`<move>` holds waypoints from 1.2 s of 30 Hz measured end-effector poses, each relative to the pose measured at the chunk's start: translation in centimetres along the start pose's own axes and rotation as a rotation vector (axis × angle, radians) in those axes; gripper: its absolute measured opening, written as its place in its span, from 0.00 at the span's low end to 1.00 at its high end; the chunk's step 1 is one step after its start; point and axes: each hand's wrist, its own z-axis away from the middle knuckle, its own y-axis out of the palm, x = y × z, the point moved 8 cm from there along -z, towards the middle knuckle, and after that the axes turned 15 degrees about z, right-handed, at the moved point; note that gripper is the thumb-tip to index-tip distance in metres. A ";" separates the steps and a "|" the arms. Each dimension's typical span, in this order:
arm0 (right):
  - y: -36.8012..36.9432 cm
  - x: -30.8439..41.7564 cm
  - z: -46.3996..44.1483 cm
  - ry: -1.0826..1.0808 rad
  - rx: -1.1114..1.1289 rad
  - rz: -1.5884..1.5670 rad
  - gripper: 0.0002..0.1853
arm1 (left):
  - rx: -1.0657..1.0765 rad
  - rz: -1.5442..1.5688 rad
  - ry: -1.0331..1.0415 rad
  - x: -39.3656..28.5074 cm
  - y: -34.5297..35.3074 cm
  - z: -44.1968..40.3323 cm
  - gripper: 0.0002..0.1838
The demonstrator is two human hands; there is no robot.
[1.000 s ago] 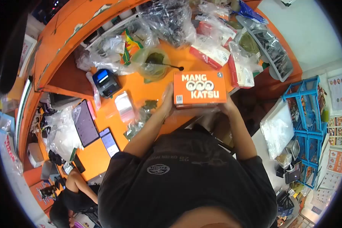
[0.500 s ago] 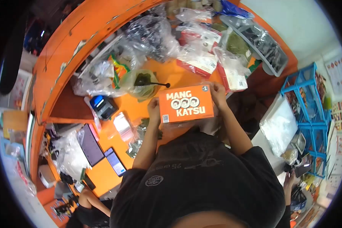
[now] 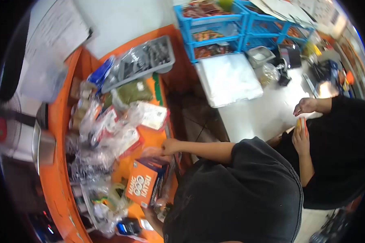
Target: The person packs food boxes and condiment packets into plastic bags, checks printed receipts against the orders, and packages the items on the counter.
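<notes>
The orange box [image 3: 141, 184] with "MANG KATSU" printed on it is tilted over the orange counter, a dark side showing. My left hand [image 3: 151, 215] grips its lower corner, partly hidden behind the box. Away from the box, my right hand [image 3: 171, 146] is closed beside the counter edge, near clear plastic; what it holds, if anything, cannot be made out. Plastic-wrapped red and white packs [image 3: 153, 116] lie beyond that hand.
A grey tray [image 3: 144, 60] of dark items and a green pack [image 3: 134, 94] sit on the counter [image 3: 154, 137]. Blue baskets [image 3: 215, 30] and a white plastic stack [image 3: 230, 79] are across the gap. At right, a co-worker's hand [image 3: 301, 139] holds a small colourful item.
The view has swung right, bringing the co-worker's hands into sight. My right hand has come off the box, while my left hand still holds it, now tilted.
</notes>
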 end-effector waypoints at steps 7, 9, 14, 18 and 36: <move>-1.3 6.8 1.1 -0.306 0.046 -1.039 0.21 | 0.127 0.040 0.191 -7.6 12.9 2.2 0.25; -2.2 6.4 0.0 -0.304 -0.179 -0.833 0.18 | 0.150 0.026 0.210 -8.8 14.6 1.8 0.25; -2.4 5.9 -1.5 -0.211 -0.347 -0.704 0.13 | 0.170 0.016 0.248 -10.8 16.9 2.0 0.25; -1.5 5.5 -1.6 -0.148 -0.279 -0.776 0.15 | 0.177 0.017 0.263 -11.5 17.9 2.1 0.25; 3.6 2.2 -0.6 -0.109 0.017 -0.245 0.23 | -0.065 0.049 0.130 -6.5 9.8 5.2 0.26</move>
